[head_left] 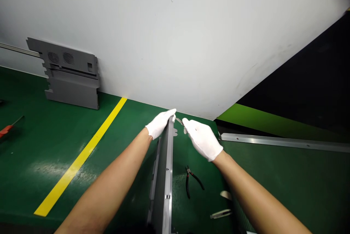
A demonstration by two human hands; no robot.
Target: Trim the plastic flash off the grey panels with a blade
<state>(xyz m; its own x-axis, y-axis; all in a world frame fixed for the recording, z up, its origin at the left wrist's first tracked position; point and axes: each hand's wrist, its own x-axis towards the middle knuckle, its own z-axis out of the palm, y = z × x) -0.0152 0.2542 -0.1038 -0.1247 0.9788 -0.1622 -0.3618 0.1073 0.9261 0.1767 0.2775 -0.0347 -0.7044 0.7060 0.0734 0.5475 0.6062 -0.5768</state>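
A grey panel [167, 179] stands on its edge in front of me, its narrow side facing up. My left hand [161, 123], in a white glove, is closed on the far upper end of that panel. My right hand [202, 137], also gloved in white, pinches a thin metal blade-like tool [179, 121] whose tip points at the panel's far corner. Whether the tip touches the panel I cannot tell. Most of the tool is hidden inside the right hand. Just below that hand lies a pair of cutting pliers [193, 181] with black handles, jaws pointing away.
A utility knife [221, 214] and a pale curved piece [225, 194] lie under my right forearm. Another grey panel [72, 75] leans against the white wall [164, 37]. Yellow tape [84, 153] crosses the green table. A red-handled screwdriver [7, 130] lies far left; a metal rail [273, 142] runs right.
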